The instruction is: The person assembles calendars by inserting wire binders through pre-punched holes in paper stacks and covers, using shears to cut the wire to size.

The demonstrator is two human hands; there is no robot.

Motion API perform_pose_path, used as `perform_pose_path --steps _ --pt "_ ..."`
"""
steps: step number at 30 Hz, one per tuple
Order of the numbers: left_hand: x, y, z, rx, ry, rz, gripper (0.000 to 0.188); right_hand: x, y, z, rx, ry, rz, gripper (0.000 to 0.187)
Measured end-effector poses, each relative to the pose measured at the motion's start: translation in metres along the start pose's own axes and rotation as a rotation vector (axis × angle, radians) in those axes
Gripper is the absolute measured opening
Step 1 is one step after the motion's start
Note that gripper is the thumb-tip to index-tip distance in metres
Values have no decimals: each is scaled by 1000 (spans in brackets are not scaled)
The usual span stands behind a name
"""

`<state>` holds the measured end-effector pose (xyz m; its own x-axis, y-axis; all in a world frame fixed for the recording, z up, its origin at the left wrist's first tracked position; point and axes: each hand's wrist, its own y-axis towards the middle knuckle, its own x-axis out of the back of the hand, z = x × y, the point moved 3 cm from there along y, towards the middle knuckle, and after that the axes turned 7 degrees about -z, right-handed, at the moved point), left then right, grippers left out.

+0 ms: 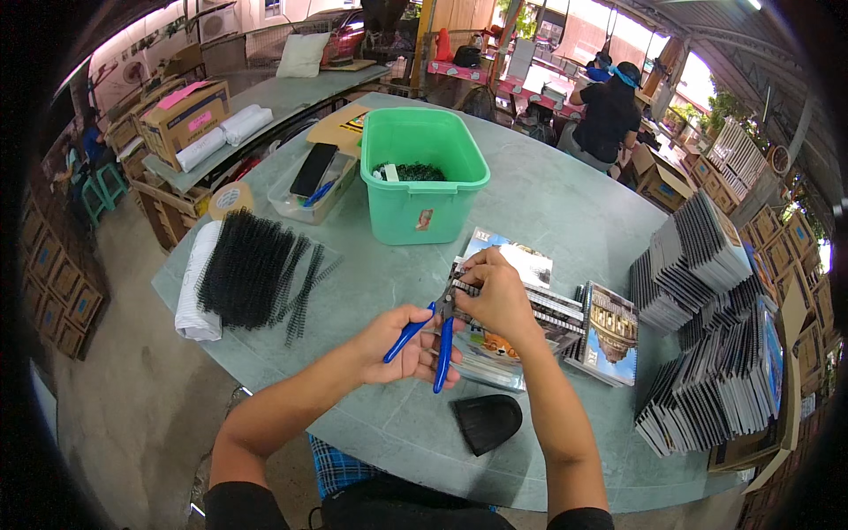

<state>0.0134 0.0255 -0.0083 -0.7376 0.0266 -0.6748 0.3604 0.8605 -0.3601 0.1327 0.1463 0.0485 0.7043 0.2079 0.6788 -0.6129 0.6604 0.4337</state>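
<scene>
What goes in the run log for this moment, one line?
left hand: holds blue pliers | right hand: on notebook spiral | green bin: behind | black coils: left

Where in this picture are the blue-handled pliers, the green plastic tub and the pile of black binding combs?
blue-handled pliers (pixel 439 344): head view, on a blue handle.
green plastic tub (pixel 415 208): head view, on its front wall.
pile of black binding combs (pixel 247 269): head view, on the pile's middle.
</scene>
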Motion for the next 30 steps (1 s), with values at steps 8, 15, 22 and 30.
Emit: perform_pose_path --steps 8,15,22,30 --pt "15 -1 3 -319 753 -433 32 8 17 15 -49 -2 155 23" --pt "27 -5 -4 -285 629 -361 34 57 95 40 300 -179 -241 23" --pt "78 -15 22 -116 563 -457 41 65 -50 7 52 -374 -72 29" --pt "75 -10 37 -119 584 -409 44 77 -41 -23 138 -262 -42 23"
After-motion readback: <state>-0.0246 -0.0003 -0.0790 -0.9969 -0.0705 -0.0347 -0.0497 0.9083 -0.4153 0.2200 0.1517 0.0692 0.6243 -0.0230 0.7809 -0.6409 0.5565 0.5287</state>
